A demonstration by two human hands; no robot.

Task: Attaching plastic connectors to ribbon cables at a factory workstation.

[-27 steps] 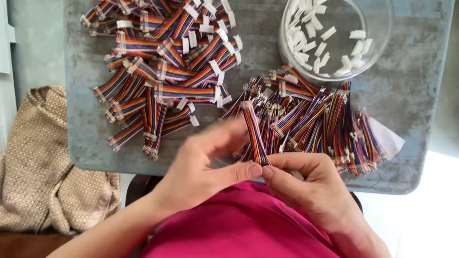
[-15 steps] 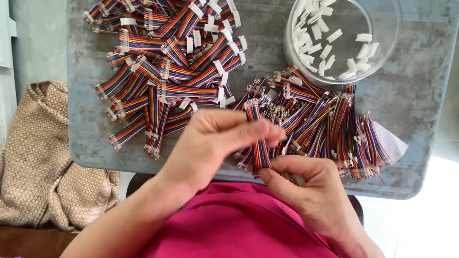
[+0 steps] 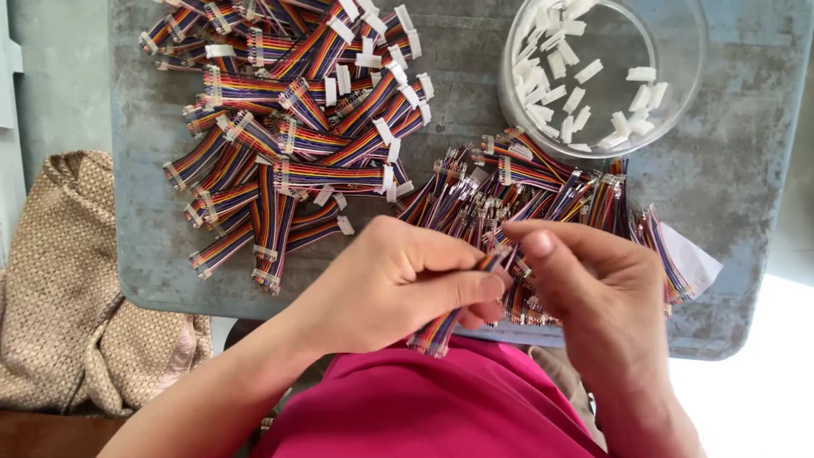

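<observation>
The left hand [image 3: 398,288] has its grip clamped on one short rainbow ribbon cable [image 3: 441,326] — thumb and fingers press it near its upper end, and the lower end hangs down over the near edge of the grey surface [image 3: 153,271], above the pink clothing [image 3: 424,407]. The right hand [image 3: 602,288] is just beside it, with the thumb and fingertips together at the top end of the same cable, so both hands hold it. If something small sits between the right fingertips, I cannot tell.

Behind the hands, along the near edge toward the right, lies a pile of cables with bare ends [image 3: 543,182]. A white paper piece [image 3: 691,259] shows under this pile at the right side. Toward the far left corner lies another pile of cables with white plugs [image 3: 297,127] on their ends. At the far right corner stands a round clear bowl [image 3: 678,51] with small white plugs [image 3: 551,68] inside. Left of the surface, lower down, a beige woven cloth [image 3: 68,280] lies in folds.
</observation>
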